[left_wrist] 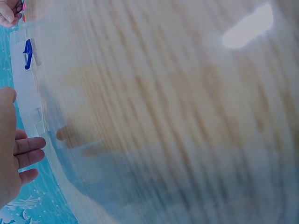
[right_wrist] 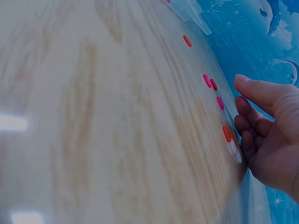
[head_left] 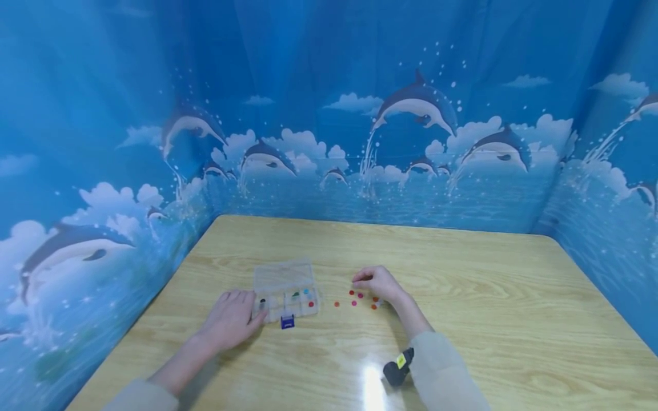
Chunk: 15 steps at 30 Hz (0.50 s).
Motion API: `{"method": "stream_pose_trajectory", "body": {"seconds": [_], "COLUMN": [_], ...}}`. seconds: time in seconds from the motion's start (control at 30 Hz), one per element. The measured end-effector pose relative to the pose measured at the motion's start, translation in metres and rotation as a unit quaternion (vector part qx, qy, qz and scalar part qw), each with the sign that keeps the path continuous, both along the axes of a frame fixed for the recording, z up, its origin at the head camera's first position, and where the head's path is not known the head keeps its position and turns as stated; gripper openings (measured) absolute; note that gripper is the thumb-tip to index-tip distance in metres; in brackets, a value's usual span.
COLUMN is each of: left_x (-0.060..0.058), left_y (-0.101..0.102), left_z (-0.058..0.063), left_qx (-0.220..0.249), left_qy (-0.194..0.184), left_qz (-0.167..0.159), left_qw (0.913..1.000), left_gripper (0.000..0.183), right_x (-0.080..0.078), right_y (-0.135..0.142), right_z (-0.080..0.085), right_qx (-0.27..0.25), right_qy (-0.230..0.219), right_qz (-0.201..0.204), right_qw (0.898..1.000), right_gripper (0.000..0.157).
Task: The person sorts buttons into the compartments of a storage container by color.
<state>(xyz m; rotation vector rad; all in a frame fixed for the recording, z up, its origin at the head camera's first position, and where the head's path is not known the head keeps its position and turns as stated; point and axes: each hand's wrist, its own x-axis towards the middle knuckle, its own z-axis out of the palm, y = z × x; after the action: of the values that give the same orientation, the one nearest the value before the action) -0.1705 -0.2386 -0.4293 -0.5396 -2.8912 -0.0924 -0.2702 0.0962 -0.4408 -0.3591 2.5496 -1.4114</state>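
Note:
A clear plastic compartment box (head_left: 277,306) lies on the table with its lid (head_left: 284,276) raised and a blue latch (head_left: 287,322) at the front. Inside sit small round pieces: a black one (head_left: 263,301), a green one (head_left: 295,294), a light blue one (head_left: 306,291) and a red one (head_left: 311,304). My left hand (head_left: 233,315) rests at the box's left end, its thumb against the front corner. To the right lie several small flat discs, among them an orange one (head_left: 336,304) and a pink one (right_wrist: 220,103). Just beyond them is my right hand (head_left: 379,283), fingers loosely bent; nothing shows between thumb and forefinger.
A black device with a yellow label (head_left: 401,361) is strapped at the right wrist. The wood-grained table (head_left: 488,297) extends on both sides and is bordered by a blue dolphin-print curtain (head_left: 319,188). Light glares on the tabletop near its front.

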Motion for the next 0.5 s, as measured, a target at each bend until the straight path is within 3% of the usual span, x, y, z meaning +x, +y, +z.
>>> {"method": "stream_pose_trajectory", "body": {"seconds": [0.27, 0.5], "left_x": [0.0000, 0.0006], "left_y": [0.0000, -0.0003], "left_z": [-0.0004, -0.0008], "left_qx": [0.001, -0.001], "left_qy": [-0.004, 0.005], "left_qz": [0.002, 0.000], "left_qw": [1.0000, 1.0000], "left_gripper": [0.042, 0.042], "right_x": [0.0024, 0.0012], "right_y": [-0.0011, -0.0023], "right_z": [-0.0030, -0.0051], "right_qx": [-0.016, -0.001], "right_qy": [-0.009, 0.021], "right_qz": [0.019, 0.056], "right_qw": [1.000, 0.998], "right_gripper": [0.013, 0.008]}}
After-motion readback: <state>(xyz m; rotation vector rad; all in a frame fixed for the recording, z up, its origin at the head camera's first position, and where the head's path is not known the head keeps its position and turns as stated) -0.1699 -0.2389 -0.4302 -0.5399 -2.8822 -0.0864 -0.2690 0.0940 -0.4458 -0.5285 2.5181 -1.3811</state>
